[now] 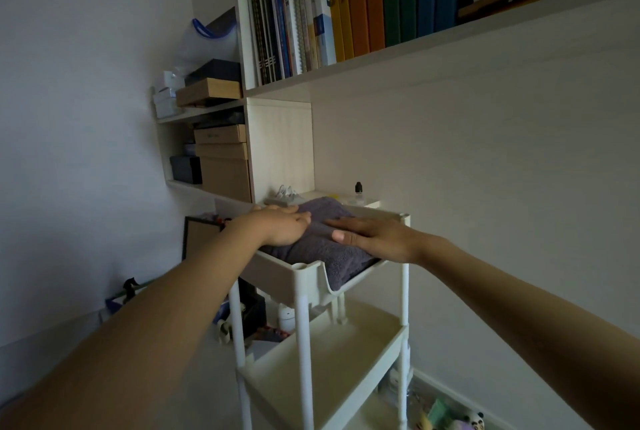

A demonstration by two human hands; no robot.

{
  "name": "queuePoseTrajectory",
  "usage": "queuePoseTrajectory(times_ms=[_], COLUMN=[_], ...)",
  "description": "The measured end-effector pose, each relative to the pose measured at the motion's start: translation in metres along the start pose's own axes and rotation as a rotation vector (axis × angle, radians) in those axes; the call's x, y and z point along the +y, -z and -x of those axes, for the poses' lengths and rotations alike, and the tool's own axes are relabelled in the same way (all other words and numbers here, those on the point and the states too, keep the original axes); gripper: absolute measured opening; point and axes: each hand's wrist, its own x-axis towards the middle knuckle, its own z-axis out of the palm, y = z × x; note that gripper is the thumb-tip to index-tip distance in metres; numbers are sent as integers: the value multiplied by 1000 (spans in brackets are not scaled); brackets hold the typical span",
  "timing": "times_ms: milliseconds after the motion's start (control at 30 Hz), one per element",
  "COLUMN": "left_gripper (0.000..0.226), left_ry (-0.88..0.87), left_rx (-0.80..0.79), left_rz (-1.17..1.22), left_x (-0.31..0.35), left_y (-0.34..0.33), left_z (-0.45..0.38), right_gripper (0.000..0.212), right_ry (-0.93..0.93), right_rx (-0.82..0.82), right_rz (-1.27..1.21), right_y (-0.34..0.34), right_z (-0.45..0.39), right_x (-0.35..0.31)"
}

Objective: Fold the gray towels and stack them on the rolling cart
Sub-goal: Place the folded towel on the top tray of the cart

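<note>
1. A folded gray towel [322, 239] lies in the top tray of a white rolling cart [304, 277], one edge drooping over the tray's low side
2. The left hand [280, 227] rests flat on the towel's left part, fingers straight, gripping nothing
3. The right hand [370, 233] presses flat on its right part, fingers straight, also gripping nothing
4. The cart's lower shelves hold no towels
5. Behind stand a bookshelf [346, 6] and stacked boxes [221, 159]
6. Folding looks done for this towel; no other towels are in view, so what remains is unclear
</note>
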Motion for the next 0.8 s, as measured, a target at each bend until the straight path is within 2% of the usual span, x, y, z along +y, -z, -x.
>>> queuePoseTrajectory(times_ms=[133,333,600,700,800], left_gripper=[51,50,48,55,56], left_ry=[-23,-142,-430,-585,-757], left_rx=[51,349,568,647,583], left_rz=[38,223,446,484,577], left_x=[0,7,70,112,163], left_y=[-4,-5,-7,-25,-57], left_z=[-1,17,75,98,108], right_gripper=[70,103,66,50,35], right_ry=[-11,19,-9,-102,-253], right_rx=[51,427,769,895,963], right_rz=[50,110,62,-5,-24], right_y=[-2,-11,-17,-31,-52], right_z=[3,16,93,146,207], right_x=[1,3,-6,7,25])
